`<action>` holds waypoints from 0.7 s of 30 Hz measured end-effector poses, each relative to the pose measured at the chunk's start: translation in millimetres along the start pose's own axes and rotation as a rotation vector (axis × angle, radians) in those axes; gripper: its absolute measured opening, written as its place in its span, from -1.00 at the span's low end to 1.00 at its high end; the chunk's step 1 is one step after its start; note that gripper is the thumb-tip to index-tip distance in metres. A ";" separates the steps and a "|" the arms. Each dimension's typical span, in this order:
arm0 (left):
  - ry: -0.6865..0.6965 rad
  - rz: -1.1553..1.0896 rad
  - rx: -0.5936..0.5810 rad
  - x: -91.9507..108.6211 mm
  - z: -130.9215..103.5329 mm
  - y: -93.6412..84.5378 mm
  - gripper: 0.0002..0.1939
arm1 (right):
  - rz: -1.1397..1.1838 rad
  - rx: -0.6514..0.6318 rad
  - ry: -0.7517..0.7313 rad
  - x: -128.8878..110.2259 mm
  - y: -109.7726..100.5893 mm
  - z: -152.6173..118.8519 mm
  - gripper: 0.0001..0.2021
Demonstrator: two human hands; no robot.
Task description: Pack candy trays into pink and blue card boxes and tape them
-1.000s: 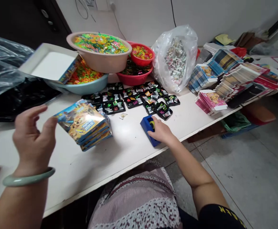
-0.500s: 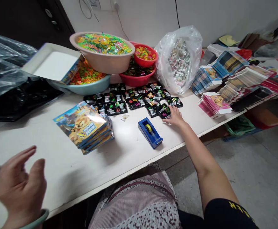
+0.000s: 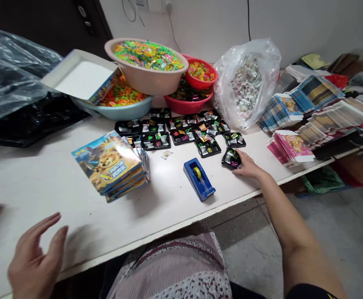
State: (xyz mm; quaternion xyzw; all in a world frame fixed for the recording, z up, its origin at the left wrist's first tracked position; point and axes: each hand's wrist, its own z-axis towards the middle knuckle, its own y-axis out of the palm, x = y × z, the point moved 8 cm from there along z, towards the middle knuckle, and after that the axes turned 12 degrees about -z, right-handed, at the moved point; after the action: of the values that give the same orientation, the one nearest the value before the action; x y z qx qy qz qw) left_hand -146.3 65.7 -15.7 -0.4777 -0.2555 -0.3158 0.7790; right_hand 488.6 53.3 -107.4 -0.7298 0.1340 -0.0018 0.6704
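My right hand (image 3: pixel 248 164) grips the edge of a small black compartment tray (image 3: pixel 231 159) that holds little wrapped pieces. This tray is apart from the group of similar black trays (image 3: pixel 208 148) behind it. My left hand (image 3: pixel 38 257) is over the table's front left, fingers apart and nothing in it. Ahead of that hand stands a stack of printed picture boxes (image 3: pixel 109 164). Between the stack and my right hand sits a blue tape dispenser (image 3: pixel 199 180) with a yellow roll. A small wrapped packet (image 3: pixel 166 154) lies alone on the white table (image 3: pixel 159 195).
Along the back stand a beige basin (image 3: pixel 147 79), a light blue basin (image 3: pixel 125 110) and red bowls (image 3: pixel 189 107) of colourful pieces. An open box (image 3: pixel 78 77) rests on the blue basin. A clear bag (image 3: pixel 246 87) of packets and stacked pink and blue cartons (image 3: pixel 290 147) are to the right.
My right hand has drawn one black tray rightward and forward, away from the others. My left hand stays open, slightly lower in view. The camera view has shifted a little.
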 end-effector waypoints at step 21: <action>0.163 -0.112 -0.053 15.5 4.9 0.6 -0.79 | -0.174 -0.102 -0.611 -332.4 -7.4 79.1 -0.72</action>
State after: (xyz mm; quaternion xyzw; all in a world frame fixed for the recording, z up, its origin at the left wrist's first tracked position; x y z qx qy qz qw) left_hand -135.9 66.5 -3.2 -0.4559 -0.2093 -0.4033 0.7653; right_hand 184.0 197.0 -49.2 -0.7380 -0.1364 0.1670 0.6394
